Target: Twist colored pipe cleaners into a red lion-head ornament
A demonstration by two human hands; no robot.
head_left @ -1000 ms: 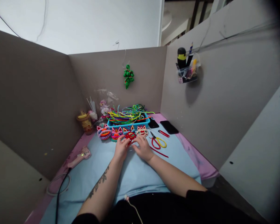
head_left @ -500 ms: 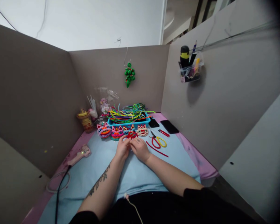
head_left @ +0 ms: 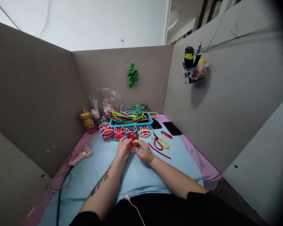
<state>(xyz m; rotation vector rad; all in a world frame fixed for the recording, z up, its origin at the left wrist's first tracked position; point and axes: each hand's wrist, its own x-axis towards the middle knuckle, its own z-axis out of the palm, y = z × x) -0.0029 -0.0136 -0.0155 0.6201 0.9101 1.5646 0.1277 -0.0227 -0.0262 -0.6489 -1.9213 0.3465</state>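
A small red pipe-cleaner piece with curved, looped shapes is held up between my two hands. My left hand pinches its left side between thumb and fingers. On its lower right, my right hand grips with bent fingers, the thumb a little lower. Parts of the piece are hidden behind the fingers. Just beyond it stand several colourful pipe-cleaner animal heads. A loose red pipe cleaner lies on the blue cloth to the right, below red-and-yellow-handled scissors.
A blue basket of many-coloured pipe cleaners stands at the back. Left are a pink glue gun with a black cord and a lidded cup. Right are a red-handled tool and a black phone. Grey panels enclose the table.
My right hand's fingers have opened slightly away from the left hand, and its thumb has dropped. More of the red piece shows between the hands. The view has shifted slightly.
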